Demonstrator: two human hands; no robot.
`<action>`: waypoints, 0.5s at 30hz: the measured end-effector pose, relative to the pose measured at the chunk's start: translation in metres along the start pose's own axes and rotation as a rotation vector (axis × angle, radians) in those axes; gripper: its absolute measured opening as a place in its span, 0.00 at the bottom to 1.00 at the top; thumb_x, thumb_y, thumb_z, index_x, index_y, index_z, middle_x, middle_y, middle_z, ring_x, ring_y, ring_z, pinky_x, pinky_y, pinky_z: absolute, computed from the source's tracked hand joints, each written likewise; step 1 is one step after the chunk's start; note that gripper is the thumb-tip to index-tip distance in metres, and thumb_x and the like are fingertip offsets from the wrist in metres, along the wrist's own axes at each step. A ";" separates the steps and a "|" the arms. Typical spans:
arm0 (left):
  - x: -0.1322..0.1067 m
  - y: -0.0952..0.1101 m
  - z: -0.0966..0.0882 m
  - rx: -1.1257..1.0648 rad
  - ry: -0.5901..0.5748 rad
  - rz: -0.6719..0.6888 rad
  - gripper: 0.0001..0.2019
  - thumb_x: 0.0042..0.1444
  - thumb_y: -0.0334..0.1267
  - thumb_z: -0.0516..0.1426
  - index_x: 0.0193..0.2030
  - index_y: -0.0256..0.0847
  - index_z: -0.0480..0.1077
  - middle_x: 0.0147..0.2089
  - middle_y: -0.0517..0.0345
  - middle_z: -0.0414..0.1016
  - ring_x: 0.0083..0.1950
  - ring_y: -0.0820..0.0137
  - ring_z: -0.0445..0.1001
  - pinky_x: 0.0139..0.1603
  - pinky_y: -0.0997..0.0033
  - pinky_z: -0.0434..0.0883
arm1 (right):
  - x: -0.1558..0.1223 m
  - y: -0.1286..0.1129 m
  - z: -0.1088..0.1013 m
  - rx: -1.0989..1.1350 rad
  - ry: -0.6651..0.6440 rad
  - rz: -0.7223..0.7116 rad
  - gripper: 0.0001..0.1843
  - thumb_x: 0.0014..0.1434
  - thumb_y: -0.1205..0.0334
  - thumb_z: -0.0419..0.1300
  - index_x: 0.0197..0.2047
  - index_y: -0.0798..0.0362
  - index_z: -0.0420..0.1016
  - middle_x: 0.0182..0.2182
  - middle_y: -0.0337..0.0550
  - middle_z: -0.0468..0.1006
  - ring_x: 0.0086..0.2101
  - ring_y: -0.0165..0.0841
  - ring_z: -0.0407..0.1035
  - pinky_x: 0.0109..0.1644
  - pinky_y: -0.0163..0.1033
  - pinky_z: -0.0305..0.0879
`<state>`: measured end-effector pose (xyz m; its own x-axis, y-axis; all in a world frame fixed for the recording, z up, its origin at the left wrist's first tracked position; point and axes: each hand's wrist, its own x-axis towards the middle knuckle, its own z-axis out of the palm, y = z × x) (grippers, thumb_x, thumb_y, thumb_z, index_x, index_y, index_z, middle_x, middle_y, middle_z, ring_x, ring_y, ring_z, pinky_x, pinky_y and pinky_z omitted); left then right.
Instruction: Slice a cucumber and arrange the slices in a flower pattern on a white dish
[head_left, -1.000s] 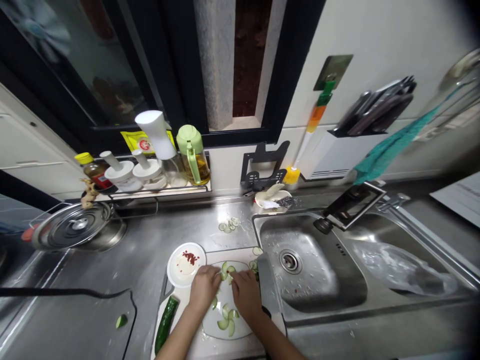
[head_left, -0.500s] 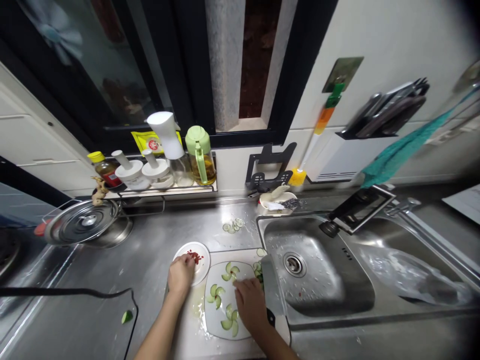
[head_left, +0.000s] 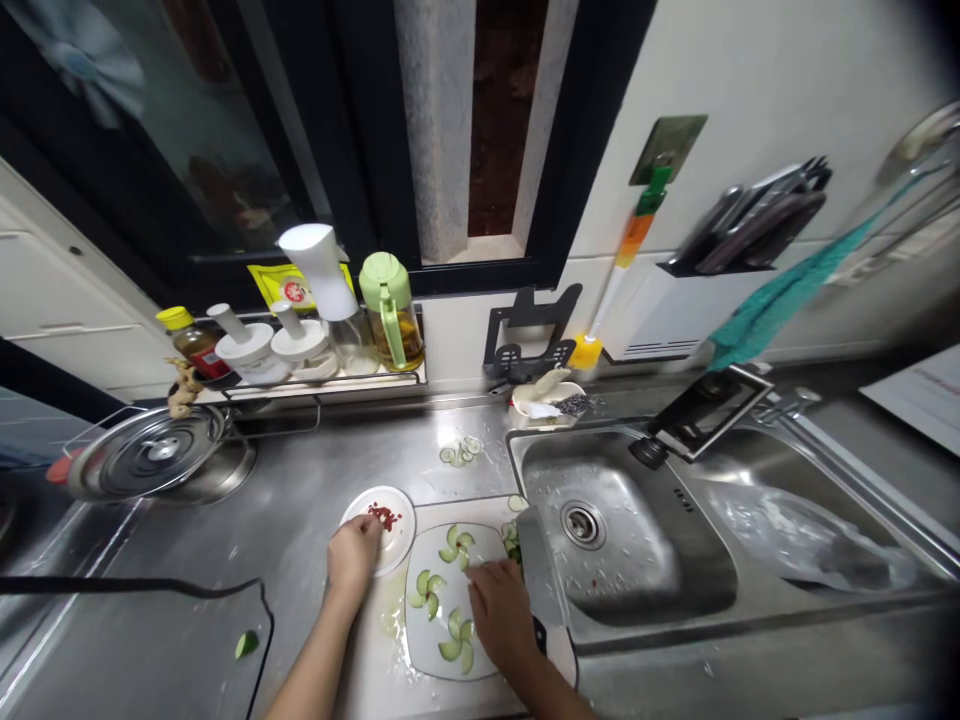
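My left hand [head_left: 355, 556] reaches over the small round white plate [head_left: 403, 545], fingers pinched beside small red pieces [head_left: 385, 517]. Whatever those fingertips hold is too small to make out. Over the right side of a square white plate [head_left: 430, 652] is my right hand [head_left: 499, 605], fingers closed and pointing left; anything in them is hidden. Pinwheels of thin cucumber slices [head_left: 427, 596] lie on this plate, which rests on a pale cutting board [head_left: 375, 640]. Right of the plate lies a cleaver [head_left: 541, 570], partly covering cucumber slices [head_left: 512, 543].
The steel sink [head_left: 637, 540] borders the board on the right. Loose cucumber slices [head_left: 459, 452] lie behind it. A cucumber end [head_left: 246, 644] sits on the counter at left, near a black cable [head_left: 180, 590]. A seasoning rack [head_left: 352, 382] and lidded pot [head_left: 161, 455] stand behind.
The camera view has shifted slightly. My left hand stays at the red pieces, having drawn back a little from them. My right hand keeps nearly the same place over the square plate.
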<state>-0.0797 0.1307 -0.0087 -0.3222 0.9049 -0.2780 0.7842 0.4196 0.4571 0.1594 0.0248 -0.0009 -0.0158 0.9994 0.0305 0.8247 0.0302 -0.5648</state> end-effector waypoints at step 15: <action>-0.069 0.018 0.019 -0.348 -0.110 0.183 0.14 0.53 0.45 0.54 0.34 0.43 0.79 0.38 0.57 0.83 0.39 0.65 0.78 0.43 0.71 0.70 | -0.025 0.028 -0.029 -0.007 -0.021 0.117 0.15 0.60 0.70 0.51 0.43 0.50 0.77 0.33 0.44 0.78 0.39 0.40 0.66 0.43 0.41 0.60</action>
<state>-0.0338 0.0744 0.0026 -0.1206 0.9618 -0.2456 0.5907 0.2684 0.7609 0.1989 0.0002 0.0064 0.0689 0.9962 -0.0525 0.8254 -0.0865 -0.5579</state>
